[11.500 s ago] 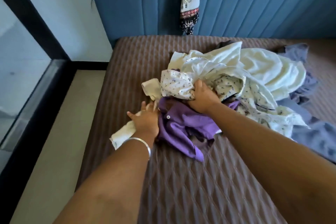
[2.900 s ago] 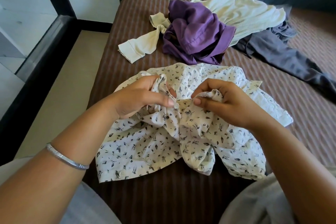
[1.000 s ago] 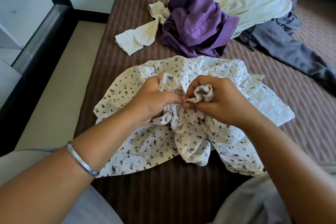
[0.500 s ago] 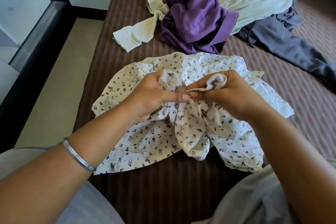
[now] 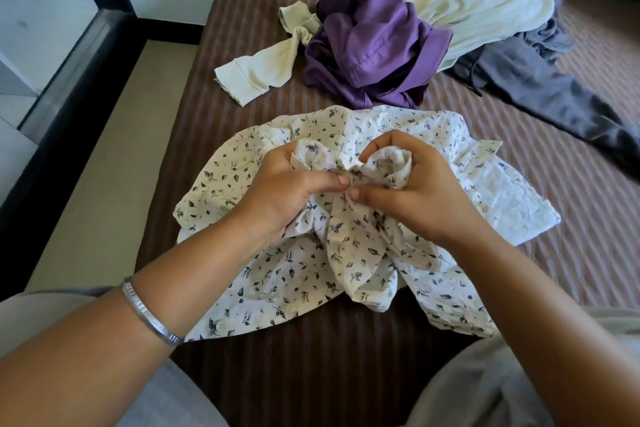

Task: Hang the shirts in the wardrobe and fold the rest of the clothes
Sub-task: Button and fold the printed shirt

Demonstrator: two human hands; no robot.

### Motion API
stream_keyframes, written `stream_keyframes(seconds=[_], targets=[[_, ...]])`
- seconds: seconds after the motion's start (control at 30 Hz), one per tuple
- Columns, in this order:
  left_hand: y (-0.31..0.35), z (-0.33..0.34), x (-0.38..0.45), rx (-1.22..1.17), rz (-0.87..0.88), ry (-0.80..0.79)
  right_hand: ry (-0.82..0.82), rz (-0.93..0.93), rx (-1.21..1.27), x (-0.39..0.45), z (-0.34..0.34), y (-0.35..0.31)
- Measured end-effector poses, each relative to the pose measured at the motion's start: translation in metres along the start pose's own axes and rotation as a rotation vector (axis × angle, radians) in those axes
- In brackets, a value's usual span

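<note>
Both the left hand [image 5: 294, 191] and the right hand [image 5: 412, 191] pinch bunched cloth of the leaf-printed white shirt [image 5: 277, 274], spread on the brown striped bed [image 5: 346, 374] near the person, probably to turn a sleeve right-side out before hanging.

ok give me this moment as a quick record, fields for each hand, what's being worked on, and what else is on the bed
left hand: left hand grips bunched cloth of the printed shirt
right hand: right hand grips the same bunch, thumb tips close together
printed shirt: crumpled, spread on the bed, near the person
other clothes: purple shirt piled on a cream top; grey trousers to the right
left wrist: silver bangle
</note>
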State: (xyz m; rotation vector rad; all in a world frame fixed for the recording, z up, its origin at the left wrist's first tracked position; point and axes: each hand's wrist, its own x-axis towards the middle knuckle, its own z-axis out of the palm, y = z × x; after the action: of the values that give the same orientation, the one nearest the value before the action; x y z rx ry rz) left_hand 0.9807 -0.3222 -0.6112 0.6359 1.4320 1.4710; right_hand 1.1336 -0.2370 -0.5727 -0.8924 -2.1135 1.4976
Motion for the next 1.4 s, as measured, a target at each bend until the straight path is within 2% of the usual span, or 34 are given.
stream_keyframes(seconds=[0.27,0.53,0.73,1.0,1.07,1.13,1.27,1.4], targets=[[-0.004,0.000,0.000,0.005,0.105,-0.004,0.046,-0.015,-0.106,-0.006,0.005,-0.007],[-0.002,0.000,0.000,-0.077,0.074,-0.070,0.104,-0.029,0.028,-0.006,0.003,-0.008],[-0.001,-0.001,0.000,-0.040,0.100,-0.105,0.056,-0.032,0.045,-0.003,0.000,-0.007],[-0.003,0.004,-0.001,0.089,0.169,-0.087,0.122,-0.235,-0.392,-0.003,0.005,-0.001],[-0.002,0.005,-0.001,0.107,0.204,-0.047,0.158,-0.219,-0.374,-0.003,0.007,0.001],[-0.001,0.006,-0.001,0.088,0.219,-0.025,0.174,-0.139,-0.251,-0.002,0.007,0.002],[0.000,0.007,-0.005,0.023,0.168,-0.002,0.158,-0.198,-0.140,-0.003,0.009,0.002],[-0.001,0.008,-0.005,-0.127,-0.012,0.031,0.172,-0.347,-0.263,-0.007,0.019,0.007]])
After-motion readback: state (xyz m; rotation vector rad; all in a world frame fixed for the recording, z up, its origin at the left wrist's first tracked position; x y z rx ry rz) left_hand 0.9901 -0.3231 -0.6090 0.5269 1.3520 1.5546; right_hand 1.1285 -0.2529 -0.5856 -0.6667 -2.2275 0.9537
